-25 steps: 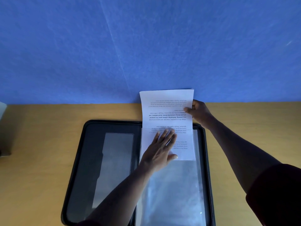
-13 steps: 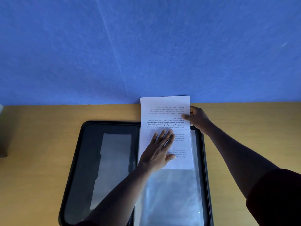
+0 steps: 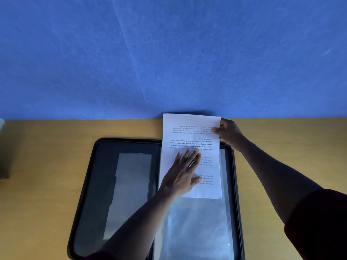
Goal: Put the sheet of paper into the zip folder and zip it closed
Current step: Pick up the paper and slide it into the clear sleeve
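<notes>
White sheet of paper (image 3: 191, 132) is partway into the clear sleeve (image 3: 197, 226) on the right half of the open black zip folder (image 3: 105, 166), which lies flat on the wooden worktop (image 3: 43, 166); the sheet's far part sticks out past the folder's top edge, w/ print upside down to the camera. Left hand (image 3: 183, 175) lies flat and open, palm down, fingers spread on the sleeve over the sheet. Right hand (image 3: 228, 133) is closed in a pinch on the sheet's right edge near the far corner. Risks, as I judge: pushing from one corner only could skew the sheet so its lower corner jams vs the sleeve's side seam; too much push w/ the left palm pressing hard could buckle or crease the free part; if the palm lifts, the sleeve mouth may shut and the sheet ride over it. Any part left sticking out would likely catch in the zip later. Hard to make out: zip pull and teeth not visible; folder's near edge is cut off by the frame; sleeve glare hides how many sleeves are stacked; whether the sheet's lower left corner is inside is hidden by the left hand; pale object (image 3: 1, 126) at far left edge is cropped, no ID.
</notes>
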`<state>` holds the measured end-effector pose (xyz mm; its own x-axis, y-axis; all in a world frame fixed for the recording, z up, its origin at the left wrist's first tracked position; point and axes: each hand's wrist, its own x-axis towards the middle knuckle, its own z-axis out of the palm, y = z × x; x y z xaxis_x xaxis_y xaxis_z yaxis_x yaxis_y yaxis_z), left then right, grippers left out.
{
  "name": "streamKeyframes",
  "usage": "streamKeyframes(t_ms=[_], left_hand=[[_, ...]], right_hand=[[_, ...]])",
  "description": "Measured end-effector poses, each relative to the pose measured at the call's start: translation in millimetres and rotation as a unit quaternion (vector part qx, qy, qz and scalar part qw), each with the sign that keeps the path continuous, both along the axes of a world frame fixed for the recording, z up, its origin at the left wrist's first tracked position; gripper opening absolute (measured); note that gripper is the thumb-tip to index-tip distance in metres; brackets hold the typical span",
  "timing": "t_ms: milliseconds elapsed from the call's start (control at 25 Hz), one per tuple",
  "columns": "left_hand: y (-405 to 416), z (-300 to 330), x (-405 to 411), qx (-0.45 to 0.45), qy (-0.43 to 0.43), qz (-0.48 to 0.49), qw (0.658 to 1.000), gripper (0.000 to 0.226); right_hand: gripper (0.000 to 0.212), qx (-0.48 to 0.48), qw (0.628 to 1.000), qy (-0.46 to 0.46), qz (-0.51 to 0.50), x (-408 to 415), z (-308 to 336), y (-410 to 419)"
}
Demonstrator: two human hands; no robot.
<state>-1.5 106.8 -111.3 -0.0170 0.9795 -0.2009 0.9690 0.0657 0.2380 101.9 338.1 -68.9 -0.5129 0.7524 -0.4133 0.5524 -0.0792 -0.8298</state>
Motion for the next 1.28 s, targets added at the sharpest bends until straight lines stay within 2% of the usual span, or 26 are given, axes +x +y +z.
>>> streamKeyframes(t_ms=[440, 560, 680, 760, 880, 1000, 1040, 1160, 1280], left_hand=[[-0.2, -1.3, 1.1, 0.006, -0.011, 0.005, 1.0, 0.083], [-0.2, -0.7, 0.8, 0.004, -0.005, 0.005, 1.0, 0.083], [0.2, -1.2, 1.3, 0.004, 0.0, 0.008, 1.0, 0.082], [-0.3, -1.3, 1.7, 0.004, 0.003, 0.008, 1.0, 0.083], [0.0, -1.7, 2.6, -0.001, 0.004, 0.008, 1.0, 0.083], [0.1, -0.1, 2.8, -0.004, 0.002, 0.008, 1.0, 0.082], [0.0, 0.3, 2.9, -0.004, 0.002, 0.008, 1.0, 0.082], [-0.2, 2.0, 2.8, -0.002, -0.002, 0.009, 1.0, 0.083], [-0.3, 3.3, 2.3, -0.003, -0.009, 0.013, 1.0, 0.083]], right_hand=[[0.019, -0.013, 0.996, -0.034, 0.078, 12.4, -9.0, -7.3], [0.03, 0.006, 0.991, -0.067, 0.119, 8.2, -3.9, -2.7], [0.039, 0.073, 0.989, -0.09, 0.089, -1.8, 6.0, 3.3], [0.043, 0.145, 0.979, -0.105, 0.101, -11.9, 11.8, 5.8], [0.036, 0.191, 0.961, -0.113, 0.168, -32.1, 16.3, 4.8], [0.029, 0.257, 0.912, -0.192, 0.254, -54.5, 18.5, 0.3], [0.03, 0.266, 0.899, -0.211, 0.275, -60.7, 18.3, -1.4], [0.038, 0.245, 0.895, -0.219, 0.303, -72.5, 14.9, -6.9], [0.042, 0.268, 0.88, -0.226, 0.32, -75.0, 12.6, -9.4]])
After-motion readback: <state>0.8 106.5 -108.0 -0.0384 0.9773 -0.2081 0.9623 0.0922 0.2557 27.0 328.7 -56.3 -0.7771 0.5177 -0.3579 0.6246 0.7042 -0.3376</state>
